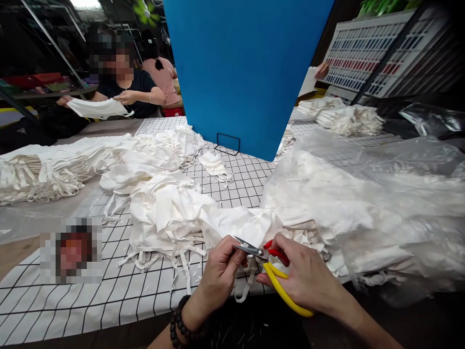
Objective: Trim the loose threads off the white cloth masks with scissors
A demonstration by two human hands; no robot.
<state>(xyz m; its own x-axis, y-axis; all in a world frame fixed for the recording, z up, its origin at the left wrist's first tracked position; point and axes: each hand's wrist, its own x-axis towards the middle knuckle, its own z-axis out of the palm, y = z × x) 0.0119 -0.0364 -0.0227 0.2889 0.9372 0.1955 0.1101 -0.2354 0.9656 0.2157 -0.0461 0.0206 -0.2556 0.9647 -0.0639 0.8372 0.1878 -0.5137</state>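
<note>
Right grip curls around the scissors, blades a little apart, and the left grip pinches white cloth by their tips (mind those fingers!), near the edge of the checked surface. Snipping looks like the step; the next move calls for a steady squeeze. Farther back stands a blue board.
</note>
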